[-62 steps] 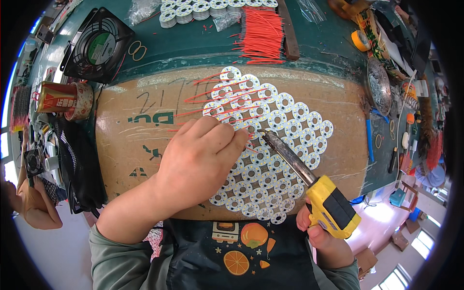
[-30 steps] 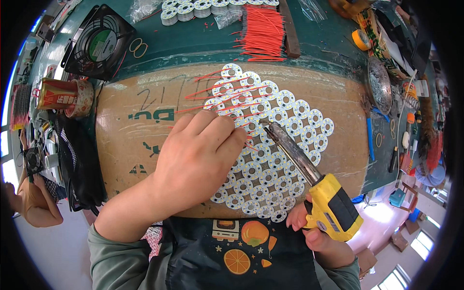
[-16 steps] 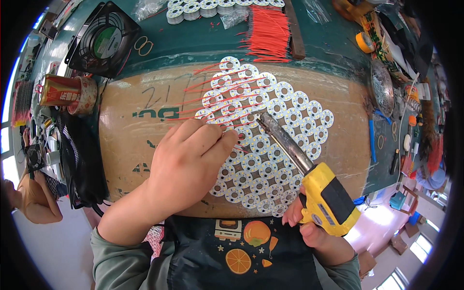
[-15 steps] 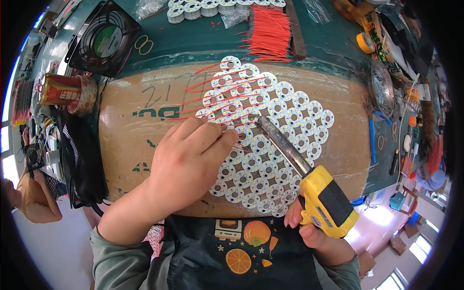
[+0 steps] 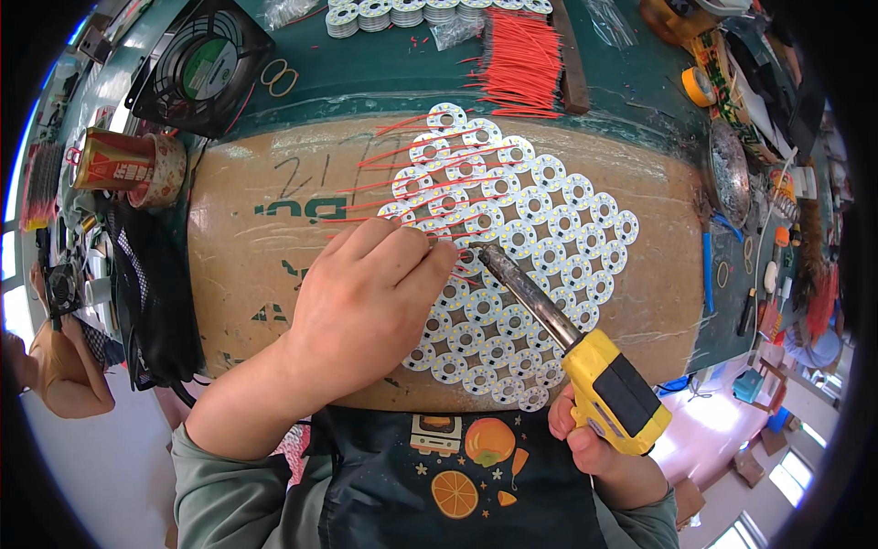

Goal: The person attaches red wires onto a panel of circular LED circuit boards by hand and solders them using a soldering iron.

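Observation:
A slanted block of round white LED boards with centre holes lies in front of me. Red wires run leftward from boards on its upper left side. My left hand is closed over the block's left edge, its thumb and forefinger pinching a red wire whose end shows by the fingertips. My right hand is wrapped round the handle of a yellow and black soldering gun. Its dark metal tip points up and left, right beside the left fingertips over a board. Whether the tip touches the board I cannot tell.
The boards rest on a brown cardboard sheet upon a green table. Behind lie a bundle of red wires and stacked boards. A black fan and a red can stand left; a metal dish sits right.
The soldering gun's tip has come down from a board further up to beside my left fingertips. My left hand stays pinched at nearly the same boards. The whole view has shifted slightly.

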The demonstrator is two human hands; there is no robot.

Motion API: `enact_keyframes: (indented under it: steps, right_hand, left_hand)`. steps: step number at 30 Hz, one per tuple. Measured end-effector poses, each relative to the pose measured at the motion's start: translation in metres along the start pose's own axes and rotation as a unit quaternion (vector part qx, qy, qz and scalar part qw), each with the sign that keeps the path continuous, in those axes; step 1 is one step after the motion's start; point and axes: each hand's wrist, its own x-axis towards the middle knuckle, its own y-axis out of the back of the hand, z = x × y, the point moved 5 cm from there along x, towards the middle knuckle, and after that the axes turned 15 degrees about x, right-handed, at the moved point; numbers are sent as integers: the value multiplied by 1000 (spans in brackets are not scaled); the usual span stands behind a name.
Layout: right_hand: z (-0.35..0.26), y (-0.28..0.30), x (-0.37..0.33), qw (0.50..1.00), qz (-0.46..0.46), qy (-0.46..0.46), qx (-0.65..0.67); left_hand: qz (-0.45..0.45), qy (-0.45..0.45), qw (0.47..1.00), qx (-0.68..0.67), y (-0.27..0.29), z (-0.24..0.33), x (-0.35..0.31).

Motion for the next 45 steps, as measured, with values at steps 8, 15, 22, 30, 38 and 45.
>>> enact_keyframes:
  steps: [8, 15, 22, 30, 38, 45]
  right_hand:
    - [-6, -3, 4, 1000, -10, 9, -14]
    - [-11, -5, 0, 997, -41, -24, 55]
    - [-28, -12, 8, 995, 6, 10, 102]
    - [-23, -7, 2, 996, -1, -22, 82]
    - [-18, -4, 1, 1000, -9, -9, 17]
    - [-17, -2, 0, 997, -12, 0, -72]
  left_hand:
    - [-4, 4, 1000, -4, 0, 0, 1]
    - [15, 20, 1000, -12, 3, -1, 1]
    - [51, 0, 999, 4, 12, 4, 1]
    - [14, -24, 998, -47, 3, 5, -6]
    - [5, -19, 999, -38, 1, 6, -5]
    - [-14, -25, 999, -34, 2, 8, -3]
